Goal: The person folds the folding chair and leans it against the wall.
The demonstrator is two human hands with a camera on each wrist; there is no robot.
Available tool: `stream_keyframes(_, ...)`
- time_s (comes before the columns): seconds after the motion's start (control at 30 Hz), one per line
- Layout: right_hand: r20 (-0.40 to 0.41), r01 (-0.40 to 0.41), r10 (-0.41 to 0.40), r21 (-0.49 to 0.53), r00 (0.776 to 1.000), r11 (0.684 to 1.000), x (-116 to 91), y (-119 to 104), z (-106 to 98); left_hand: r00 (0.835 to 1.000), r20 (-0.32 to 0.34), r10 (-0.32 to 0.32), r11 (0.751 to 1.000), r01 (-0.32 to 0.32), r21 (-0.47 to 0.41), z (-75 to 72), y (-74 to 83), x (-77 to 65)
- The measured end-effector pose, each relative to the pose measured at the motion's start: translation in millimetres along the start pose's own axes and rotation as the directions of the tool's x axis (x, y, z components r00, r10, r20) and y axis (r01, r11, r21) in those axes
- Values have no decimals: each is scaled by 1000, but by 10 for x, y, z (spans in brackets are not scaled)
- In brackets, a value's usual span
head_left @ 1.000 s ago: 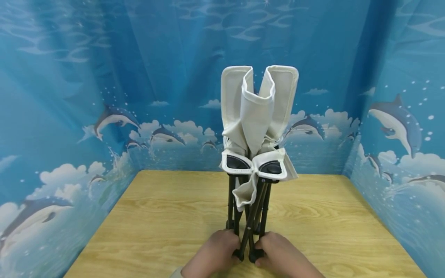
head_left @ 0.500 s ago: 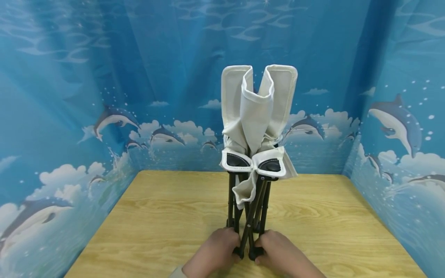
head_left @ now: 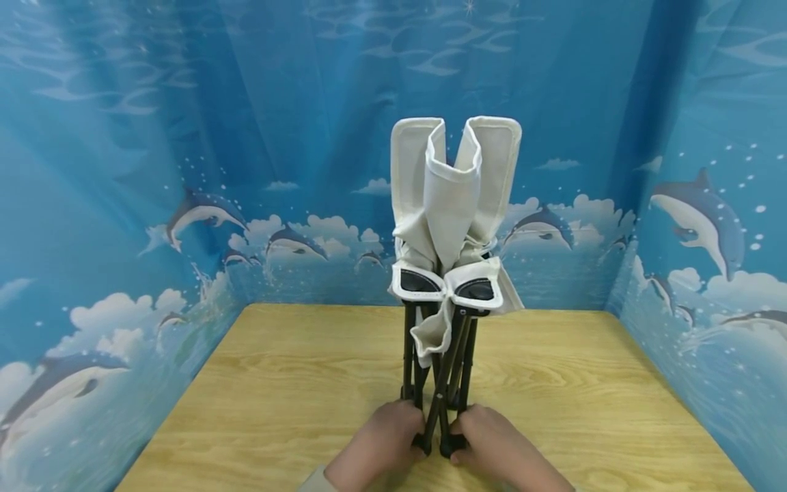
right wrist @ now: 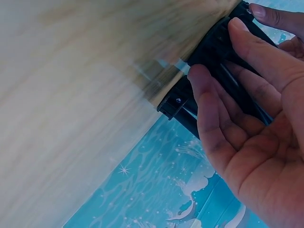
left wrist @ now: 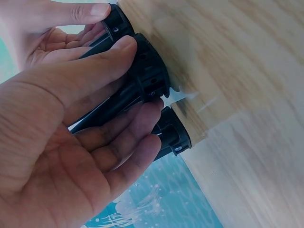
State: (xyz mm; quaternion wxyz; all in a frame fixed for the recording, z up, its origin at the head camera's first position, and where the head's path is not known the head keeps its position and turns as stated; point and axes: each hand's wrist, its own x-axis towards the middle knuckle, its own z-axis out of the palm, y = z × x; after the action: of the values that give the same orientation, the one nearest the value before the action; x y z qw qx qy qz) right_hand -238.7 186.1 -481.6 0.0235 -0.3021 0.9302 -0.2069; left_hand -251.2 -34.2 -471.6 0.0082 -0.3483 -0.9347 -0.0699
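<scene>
The chair stands folded on the table, its legs bunched, not spread. The left hand and right hand each pinch a near foot.

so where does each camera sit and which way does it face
Head: on the head, facing forward and down at the folded white-fabric chair with black tubular legs and the wood-grain tabletop; left hand and right hand show.
Left wrist: on that wrist, facing the left hand's grip on a black plastic foot; the right hand shows.
Right wrist: on that wrist, facing the right hand at another foot; the left hand shows.
Both wrist views share tabletop and hands.
</scene>
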Motion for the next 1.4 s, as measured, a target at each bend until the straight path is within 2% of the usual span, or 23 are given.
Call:
stream_keyframes(0.13,-1,-3,3,-12,1000,1000,15,0,-5,1000,-10,0,1000,0,-10,6,-15,18)
stream_keyframes(0.33,4,-8,8,-18,1000,1000,28,2,-4,1000,11,-13,999,13,-32,18,-38,43)
stream_keyframes(0.63,-7,1,-1,1,1000,1000,51,43,-12,1000,5,-23,999,23,-25,18,-55,72)
stream_keyframes(0.87,16,-13,12,11,1000,1000,73,55,-27,998,40,-43,998,45,-39,16,-68,107)
stream_keyframes(1.1,13,-11,11,2,1000,1000,89,63,-30,1000,-5,-21,1000,21,-19,3,-69,97)
stream_keyframes(1.4,8,-8,8,4,1000,1000,103,73,-32,1000,-9,-27,998,27,-51,17,-89,125)
